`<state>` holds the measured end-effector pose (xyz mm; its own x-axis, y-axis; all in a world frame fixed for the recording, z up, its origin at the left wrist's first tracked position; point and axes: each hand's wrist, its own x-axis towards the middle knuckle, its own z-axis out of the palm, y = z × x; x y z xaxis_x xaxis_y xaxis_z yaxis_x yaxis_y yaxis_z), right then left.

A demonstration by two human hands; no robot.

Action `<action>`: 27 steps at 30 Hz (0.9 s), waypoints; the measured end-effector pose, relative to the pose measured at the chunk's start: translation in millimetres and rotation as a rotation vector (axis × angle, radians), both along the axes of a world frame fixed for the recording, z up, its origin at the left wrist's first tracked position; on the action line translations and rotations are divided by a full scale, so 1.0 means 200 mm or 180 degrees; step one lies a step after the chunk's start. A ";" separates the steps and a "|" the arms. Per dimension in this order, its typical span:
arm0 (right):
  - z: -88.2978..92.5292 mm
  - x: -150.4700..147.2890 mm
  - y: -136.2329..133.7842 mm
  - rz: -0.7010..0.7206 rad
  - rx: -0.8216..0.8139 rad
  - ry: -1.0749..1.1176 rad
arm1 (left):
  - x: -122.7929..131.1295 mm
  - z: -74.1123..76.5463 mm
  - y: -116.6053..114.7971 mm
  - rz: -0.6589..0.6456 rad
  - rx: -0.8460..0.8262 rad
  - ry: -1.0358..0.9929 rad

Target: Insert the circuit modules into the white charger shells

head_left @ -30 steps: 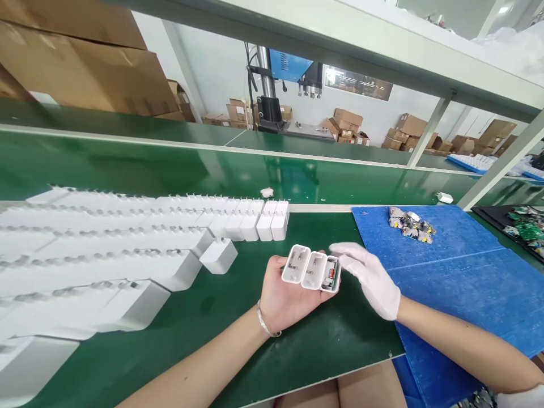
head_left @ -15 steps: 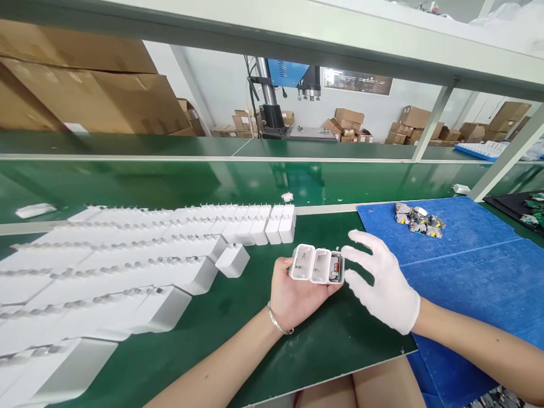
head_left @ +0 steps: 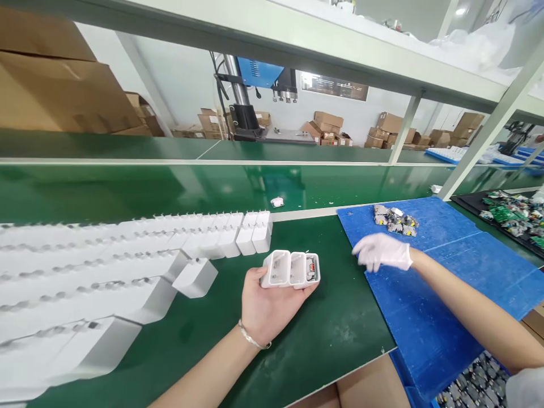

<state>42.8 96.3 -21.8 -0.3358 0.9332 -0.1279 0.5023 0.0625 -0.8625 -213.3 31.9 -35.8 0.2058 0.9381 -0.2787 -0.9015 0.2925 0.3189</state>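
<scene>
My bare left hand (head_left: 272,309) is closed around a short row of white plastic charger housings (head_left: 278,267), their hollow sides facing up. Metal pins show inside the left housing. In the rightmost one sits a small circuit assembly (head_left: 312,267) with a red part. My right hand (head_left: 380,252), in a white glove, hovers over the left part of the blue mat (head_left: 442,283), fingers bent downward and a little apart, with nothing visible in them. Just beyond it lies a cluster of several small circuit assemblies (head_left: 395,220).
Rows of white housings (head_left: 106,294) stand on the green bench (head_left: 335,317) at left, one block (head_left: 195,277) slightly out of line. A black tray (head_left: 476,204) of circuit boards is at right. Below the mat is a bin of grey parts (head_left: 476,379). A shelf post (head_left: 488,130) rises behind.
My right hand has moved away from the housings, rightward over the blue mat, and its fingers have bent downward. My left hand still holds the housings. The view has turned right.
</scene>
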 end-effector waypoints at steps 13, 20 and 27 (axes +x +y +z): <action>0.02 -0.39 0.55 -0.0667 0.1084 0.0785 | -0.10 0.06 0.05 0.0677 0.0229 -0.0218; 0.18 0.11 0.56 -0.1460 0.1160 -0.0533 | -0.05 0.00 0.06 0.0440 -0.0001 -0.0011; 0.16 0.36 0.57 -0.1447 0.0756 -0.2039 | -0.02 -0.04 0.07 0.0176 0.0127 0.0207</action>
<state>115.2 210.5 9.8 0.1527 0.9869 0.0517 0.9132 -0.1209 -0.3892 -217.6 46.0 -43.8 0.1359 0.9581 -0.2520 -0.8929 0.2286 0.3878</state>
